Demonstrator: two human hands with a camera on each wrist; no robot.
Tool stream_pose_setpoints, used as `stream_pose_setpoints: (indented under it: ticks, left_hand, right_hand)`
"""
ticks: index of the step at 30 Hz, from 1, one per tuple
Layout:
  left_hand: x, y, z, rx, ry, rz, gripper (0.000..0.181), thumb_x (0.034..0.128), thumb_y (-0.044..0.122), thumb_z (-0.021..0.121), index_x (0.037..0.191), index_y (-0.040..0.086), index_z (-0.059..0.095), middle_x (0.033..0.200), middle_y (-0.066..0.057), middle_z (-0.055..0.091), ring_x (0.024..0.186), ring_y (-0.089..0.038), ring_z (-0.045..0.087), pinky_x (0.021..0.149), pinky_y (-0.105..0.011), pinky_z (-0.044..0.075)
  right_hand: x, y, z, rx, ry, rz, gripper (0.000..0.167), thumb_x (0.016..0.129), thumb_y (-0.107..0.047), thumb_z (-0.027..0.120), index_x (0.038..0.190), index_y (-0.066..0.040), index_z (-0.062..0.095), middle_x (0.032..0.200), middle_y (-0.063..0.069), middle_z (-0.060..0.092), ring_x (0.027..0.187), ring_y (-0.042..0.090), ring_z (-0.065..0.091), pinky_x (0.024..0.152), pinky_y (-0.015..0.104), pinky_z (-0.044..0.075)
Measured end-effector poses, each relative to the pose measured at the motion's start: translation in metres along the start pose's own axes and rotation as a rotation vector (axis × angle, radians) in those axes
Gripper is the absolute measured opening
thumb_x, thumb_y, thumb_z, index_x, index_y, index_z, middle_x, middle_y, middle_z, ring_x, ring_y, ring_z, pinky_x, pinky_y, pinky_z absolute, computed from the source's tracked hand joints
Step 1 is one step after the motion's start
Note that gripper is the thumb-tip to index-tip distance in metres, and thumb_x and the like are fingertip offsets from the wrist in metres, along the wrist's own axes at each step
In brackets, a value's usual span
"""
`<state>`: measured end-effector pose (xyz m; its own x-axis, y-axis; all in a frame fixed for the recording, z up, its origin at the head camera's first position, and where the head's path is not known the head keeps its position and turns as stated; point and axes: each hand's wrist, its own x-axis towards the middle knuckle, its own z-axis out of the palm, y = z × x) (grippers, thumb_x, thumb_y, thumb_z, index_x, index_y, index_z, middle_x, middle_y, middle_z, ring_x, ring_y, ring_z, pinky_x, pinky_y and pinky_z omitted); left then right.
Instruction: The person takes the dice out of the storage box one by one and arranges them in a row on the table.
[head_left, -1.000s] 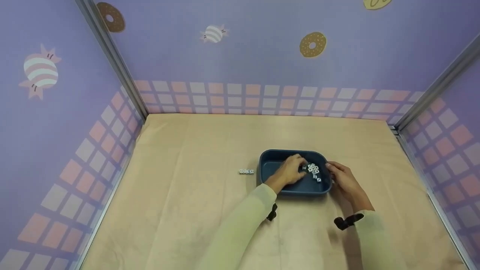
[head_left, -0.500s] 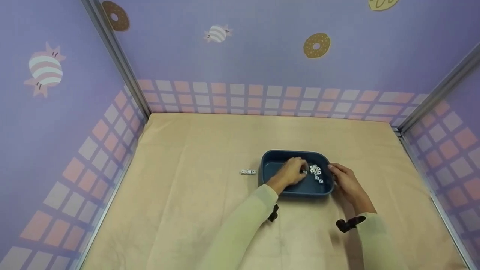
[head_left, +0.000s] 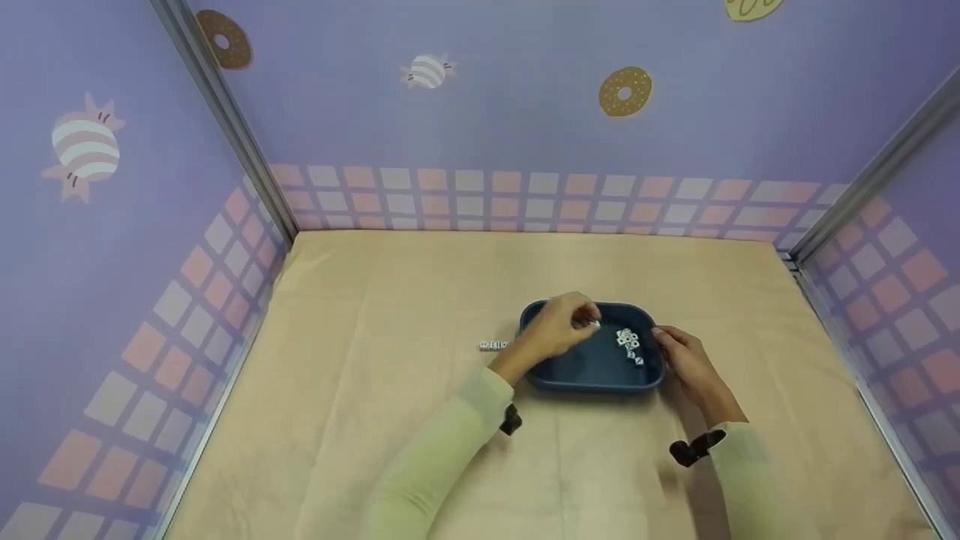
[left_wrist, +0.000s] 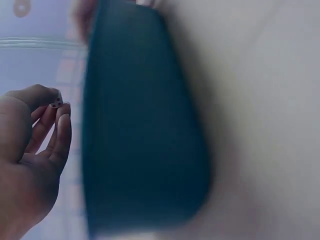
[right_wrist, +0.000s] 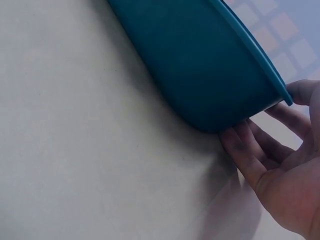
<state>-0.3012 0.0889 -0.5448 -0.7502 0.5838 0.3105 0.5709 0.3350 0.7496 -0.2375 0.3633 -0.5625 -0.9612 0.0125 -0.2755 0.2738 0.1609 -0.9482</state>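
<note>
1. Left hand (head_left: pixel 556 324) — one small white die (left_wrist: pixel 57 100) is held in a narrow pinch between thumb and fingertips; dark pips are shown at centre left of the left wrist view. In the head view it is seen over the tray, right of frame centre.

2. Right hand (head_left: pixel 691 363) — the right end of the tray is gripped, thumb placed at the rim, fingers set against the outer wall, as shown at the right edge of the right wrist view.

3. Tray (head_left: pixel 592 388): dark blue, rectangular, round-cornered; placed right of centre, in the lower half of the head frame.

4. Loose dice (head_left: pixel 628 339): white, bunched inside the tray toward its right end; an exact count cannot be made.

5. Row of dice (head_left: pixel 492 346): white, set side by side just left of the tray, near frame centre.

6. Cloth (head_left: pixel 375 390): beige, creased, spread beneath the tray and the row.

7. Back wall (head_left: pixel 510 112): purple, printed with doughnuts, sweets and pink-and-white squares; seen across the upper frame.
</note>
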Motion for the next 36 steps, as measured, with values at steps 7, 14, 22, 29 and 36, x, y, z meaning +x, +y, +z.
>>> stream_pose_setpoints:
  ticks: [7, 14, 22, 29, 36]
  left_hand:
    - [-0.033, -0.024, -0.063, 0.012, 0.085, -0.04, 0.011, 0.0976, 0.002, 0.074, 0.106, 0.0, 0.067, 0.104, -0.011, 0.067, 0.095, -0.021, 0.07, 0.085, -0.034, 0.061]
    - [-0.067, -0.055, -0.094, 0.112, 0.052, -0.155, 0.011, 0.0968, 0.001, 0.074, 0.103, 0.003, 0.065, 0.104, -0.008, 0.066, 0.098, -0.022, 0.071, 0.088, -0.038, 0.061]
    - [-0.098, -0.072, -0.107, 0.167, -0.022, -0.263, 0.011, 0.0982, 0.0, 0.073, 0.101, 0.004, 0.063, 0.107, -0.005, 0.065, 0.099, -0.02, 0.068, 0.086, -0.031, 0.058]
    - [-0.112, -0.08, -0.107, 0.197, -0.082, -0.309, 0.013, 0.0955, -0.003, 0.075, 0.1, 0.005, 0.064, 0.104, -0.004, 0.067, 0.099, -0.02, 0.067, 0.087, -0.033, 0.058]
    - [-0.119, -0.087, -0.102, 0.207, -0.085, -0.327, 0.011, 0.0975, 0.0, 0.074, 0.105, 0.005, 0.067, 0.107, -0.003, 0.068, 0.097, -0.017, 0.065, 0.088, -0.033, 0.057]
  right_hand:
    - [-0.004, -0.008, 0.001, -0.033, 0.004, 0.037, 0.053, 0.114, -0.025, 0.048, 0.155, 0.009, 0.044, 0.155, 0.028, 0.046, 0.136, 0.032, 0.048, 0.112, 0.038, 0.04]
    - [0.003, -0.002, -0.006, -0.014, 0.009, 0.055, 0.055, 0.115, -0.026, 0.047, 0.157, 0.009, 0.04, 0.161, 0.028, 0.041, 0.146, 0.036, 0.043, 0.12, 0.045, 0.037]
    - [0.021, 0.026, -0.011, -0.045, 0.042, 0.004, 0.058, 0.115, -0.035, 0.047, 0.157, 0.005, 0.044, 0.158, 0.025, 0.045, 0.14, 0.029, 0.05, 0.114, 0.032, 0.042]
    - [0.018, 0.028, -0.01, -0.073, 0.058, -0.023, 0.061, 0.113, -0.041, 0.051, 0.153, 0.005, 0.05, 0.147, 0.021, 0.055, 0.119, 0.014, 0.059, 0.095, 0.018, 0.048]
    - [0.004, 0.01, -0.002, -0.04, 0.032, 0.011, 0.055, 0.114, -0.033, 0.05, 0.152, 0.007, 0.049, 0.15, 0.025, 0.051, 0.126, 0.023, 0.056, 0.1, 0.025, 0.048]
